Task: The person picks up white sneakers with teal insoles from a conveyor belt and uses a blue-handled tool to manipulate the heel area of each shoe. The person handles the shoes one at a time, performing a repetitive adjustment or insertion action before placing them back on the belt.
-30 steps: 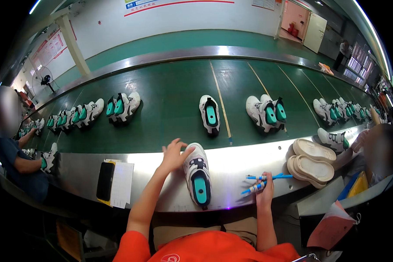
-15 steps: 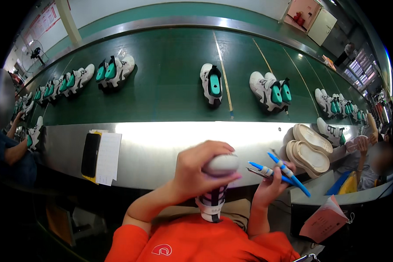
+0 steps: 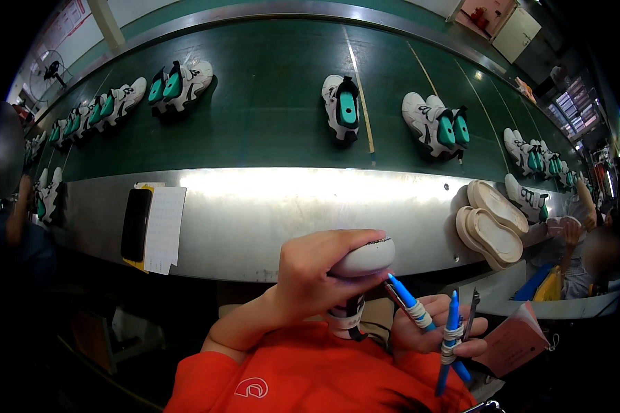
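A white and black sneaker point(image 3: 366, 261) stands toe-up close to my body, and my left hand point(image 3: 306, 272) is wrapped round its toe end. My right hand point(image 3: 424, 323), palm turned up and fingers partly bent, holds two blue pens. The first pen point(image 3: 412, 305) slants up to the left, its tip close to the sneaker's toe; whether they touch I cannot tell. The second pen point(image 3: 452, 335) points nearly straight up from between the fingers. Whitish bands are wound round both pens, and thin dark metal pieces show alongside them.
A steel ledge point(image 3: 289, 206) fronts a green conveyor belt point(image 3: 269, 117) carrying white sneakers with green inserts point(image 3: 348, 108). On the ledge are a phone point(image 3: 136, 224), a paper sheet point(image 3: 164, 230) and several cream soles point(image 3: 496, 234). A pink booklet point(image 3: 513, 341) hangs at right; people sit at both sides.
My right hand has come lower, and the pens have turned in it: one now stands nearly upright, the other points at the sneaker. The sneaker has shifted slightly right. The whole view has tilted.
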Tool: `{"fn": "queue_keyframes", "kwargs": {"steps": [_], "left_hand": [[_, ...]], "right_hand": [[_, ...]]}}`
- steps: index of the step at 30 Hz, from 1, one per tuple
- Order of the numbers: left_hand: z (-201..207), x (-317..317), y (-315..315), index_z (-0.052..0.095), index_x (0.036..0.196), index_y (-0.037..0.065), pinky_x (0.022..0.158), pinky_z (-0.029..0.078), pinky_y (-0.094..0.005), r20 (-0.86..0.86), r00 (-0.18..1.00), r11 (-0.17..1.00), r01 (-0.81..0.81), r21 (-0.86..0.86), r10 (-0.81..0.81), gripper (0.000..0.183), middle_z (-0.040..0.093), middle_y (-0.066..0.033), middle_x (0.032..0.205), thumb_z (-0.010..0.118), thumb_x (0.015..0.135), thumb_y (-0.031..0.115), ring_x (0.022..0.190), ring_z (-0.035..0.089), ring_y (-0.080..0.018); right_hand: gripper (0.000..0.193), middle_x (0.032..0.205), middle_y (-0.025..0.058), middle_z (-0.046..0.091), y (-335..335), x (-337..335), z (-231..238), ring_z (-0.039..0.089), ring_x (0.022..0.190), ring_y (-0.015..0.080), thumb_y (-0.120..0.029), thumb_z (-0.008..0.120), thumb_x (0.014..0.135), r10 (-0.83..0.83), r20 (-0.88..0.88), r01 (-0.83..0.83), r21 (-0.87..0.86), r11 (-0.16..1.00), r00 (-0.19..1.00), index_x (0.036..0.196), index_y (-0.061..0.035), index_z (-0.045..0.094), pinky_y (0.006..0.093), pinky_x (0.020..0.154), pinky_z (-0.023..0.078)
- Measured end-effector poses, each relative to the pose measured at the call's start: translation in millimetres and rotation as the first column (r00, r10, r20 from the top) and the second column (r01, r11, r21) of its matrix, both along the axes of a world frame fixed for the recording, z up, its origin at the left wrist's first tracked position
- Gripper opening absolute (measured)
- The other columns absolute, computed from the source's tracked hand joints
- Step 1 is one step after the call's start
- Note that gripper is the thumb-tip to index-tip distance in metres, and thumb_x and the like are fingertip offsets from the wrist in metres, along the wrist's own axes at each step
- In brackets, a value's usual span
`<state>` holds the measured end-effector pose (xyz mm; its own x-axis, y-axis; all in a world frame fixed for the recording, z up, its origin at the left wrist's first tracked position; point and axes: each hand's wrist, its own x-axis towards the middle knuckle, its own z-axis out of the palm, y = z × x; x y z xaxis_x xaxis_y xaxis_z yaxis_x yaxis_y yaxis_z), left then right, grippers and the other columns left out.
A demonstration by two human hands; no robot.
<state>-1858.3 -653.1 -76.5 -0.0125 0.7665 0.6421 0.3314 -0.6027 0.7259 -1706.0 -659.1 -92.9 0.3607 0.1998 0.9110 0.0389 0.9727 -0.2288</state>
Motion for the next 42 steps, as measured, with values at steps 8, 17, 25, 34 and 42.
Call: {"fn": "queue_keyframes", "kwargs": {"steps": [8, 17, 25, 34, 42], "left_hand": [[-2, -4, 1, 0.062, 0.097, 0.006, 0.062, 0.052, -0.0289, -0.031, 0.999, 0.999, 0.033, 0.016, -0.032, 0.042, 0.065, -0.0111, 0.086, 0.078, 0.058, 0.011, 0.073, 0.064, -0.0254], [-5, 3, -3, 0.064, 0.094, 0.004, 0.062, 0.052, -0.0269, -0.11, 0.994, 0.994, -0.006, 0.111, 0.019, 0.043, 0.065, -0.0106, 0.084, 0.082, 0.058, 0.016, 0.073, 0.065, -0.024], [-4, -8, 7, 0.064, 0.094, 0.005, 0.066, 0.052, -0.0272, -0.08, 0.997, 1.0, -0.018, -0.012, 0.017, 0.04, 0.066, -0.0114, 0.087, 0.081, 0.059, 0.016, 0.076, 0.065, -0.0229], [-92, -86, 91, 0.062, 0.091, -0.003, 0.09, 0.041, -0.0359, -0.362, 0.864, 0.803, -0.476, -0.36, 0.35, 0.051, 0.05, -0.0193, 0.118, 0.076, 0.063, 0.037, 0.11, 0.048, -0.0282], [-84, -72, -11, 0.046, 0.117, 0.0, 0.101, 0.025, -0.0495, -0.174, 0.965, 0.98, -0.192, 0.049, 0.198, 0.069, 0.034, -0.0243, 0.13, 0.067, 0.071, 0.048, 0.121, 0.035, -0.036]], "right_hand": [[0.026, 0.079, 0.004, 0.036, -2, 0, 1, 0.042, 0.054, 0.0117, -0.014, 0.055, 0.081, -0.058, 0.132, 0.065, -0.052, 0.997, 0.99, 0.077, -0.0052, 0.03, 0.0218, 0.04, 0.034], [0.035, 0.075, 0.0007, 0.034, -4, 1, 29, 0.036, 0.053, 0.0085, -0.019, 0.065, 0.075, -0.261, 0.07, 0.27, -0.22, 0.937, 0.963, 0.071, -0.0064, 0.032, 0.0128, 0.049, 0.024], [0.033, 0.078, 0.0032, 0.029, 1, 6, 37, 0.036, 0.065, 0.0106, -0.021, 0.058, 0.076, -0.511, 0.02, 0.486, -0.343, 0.804, 0.859, 0.079, -0.0101, 0.028, 0.0173, 0.052, 0.026], [0.021, 0.075, 0.0003, 0.037, 6, 36, -7, 0.033, 0.05, 0.0037, -0.021, 0.055, 0.082, 0.285, -0.469, -0.544, -0.775, 0.321, 0.836, 0.088, -0.0107, 0.038, 0.0157, 0.039, 0.028], [0.024, 0.067, -0.0008, 0.037, 11, 32, -30, 0.033, 0.049, 0.0037, -0.033, 0.045, 0.089, 0.379, -0.675, -0.739, -0.673, 0.034, 0.633, 0.086, -0.0099, 0.042, 0.0178, 0.039, 0.026]]}}
